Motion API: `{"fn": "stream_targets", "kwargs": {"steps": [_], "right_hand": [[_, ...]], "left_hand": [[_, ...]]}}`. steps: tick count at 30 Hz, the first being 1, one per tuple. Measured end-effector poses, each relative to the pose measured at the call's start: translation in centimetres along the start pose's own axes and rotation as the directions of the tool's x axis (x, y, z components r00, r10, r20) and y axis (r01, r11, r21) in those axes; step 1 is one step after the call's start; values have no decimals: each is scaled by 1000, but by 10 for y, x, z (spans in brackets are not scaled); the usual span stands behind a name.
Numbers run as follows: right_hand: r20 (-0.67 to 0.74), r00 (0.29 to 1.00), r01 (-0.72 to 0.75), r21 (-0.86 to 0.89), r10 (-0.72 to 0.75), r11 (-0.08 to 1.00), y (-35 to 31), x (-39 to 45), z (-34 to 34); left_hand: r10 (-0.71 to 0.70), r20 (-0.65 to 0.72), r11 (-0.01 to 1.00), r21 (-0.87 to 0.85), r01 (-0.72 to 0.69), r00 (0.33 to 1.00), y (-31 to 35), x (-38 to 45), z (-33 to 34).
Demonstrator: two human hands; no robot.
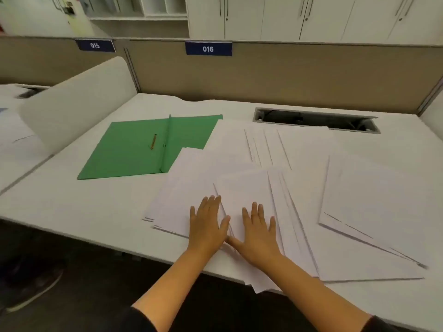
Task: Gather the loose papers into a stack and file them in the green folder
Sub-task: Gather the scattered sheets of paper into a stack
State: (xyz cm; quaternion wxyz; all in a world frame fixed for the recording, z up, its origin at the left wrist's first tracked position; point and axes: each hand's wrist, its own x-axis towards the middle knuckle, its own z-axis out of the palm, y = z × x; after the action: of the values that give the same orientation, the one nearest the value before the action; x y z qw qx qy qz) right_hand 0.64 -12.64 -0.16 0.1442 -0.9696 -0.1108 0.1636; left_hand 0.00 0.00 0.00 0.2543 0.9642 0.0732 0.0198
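A green folder (pixel 134 149) lies open and flat on the white desk, with a brass fastener (pixel 153 141) on its left leaf. Its right leaf is partly covered by loose white papers (pixel 311 178), which are fanned across the middle and right of the desk. Some sheets overhang the front edge. My left hand (pixel 208 222) and my right hand (pixel 257 232) rest flat, palms down and side by side, on the nearest sheets close to the front edge. Their fingers are spread and hold nothing.
A cable slot (pixel 316 119) is cut into the desk (pixel 79 200) behind the papers. A beige partition (pixel 275 75) with a "016" label (pixel 208 49) closes the back. A white curved divider (pixel 79 101) stands at the left. A shoe (pixel 33 293) shows on the floor below.
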Motion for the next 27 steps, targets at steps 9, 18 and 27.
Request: {"fn": "stream_targets", "kwargs": {"steps": [9, 18, 27], "right_hand": [[-47, 993, -105, -13, 104, 994, -33, 21, -15], [-150, 943, -299, 5, 296, 954, -48, 48, -18], [-274, 870, -344, 257, 409, 903, -38, 53, -23]], "left_hand": [[-65, 7, 954, -291, 64, 998, -27, 31, -33], [-116, 353, 727, -607, 322, 928, -42, 70, -43], [-112, 691, 334, -651, 682, 714, -14, 87, -38]]}}
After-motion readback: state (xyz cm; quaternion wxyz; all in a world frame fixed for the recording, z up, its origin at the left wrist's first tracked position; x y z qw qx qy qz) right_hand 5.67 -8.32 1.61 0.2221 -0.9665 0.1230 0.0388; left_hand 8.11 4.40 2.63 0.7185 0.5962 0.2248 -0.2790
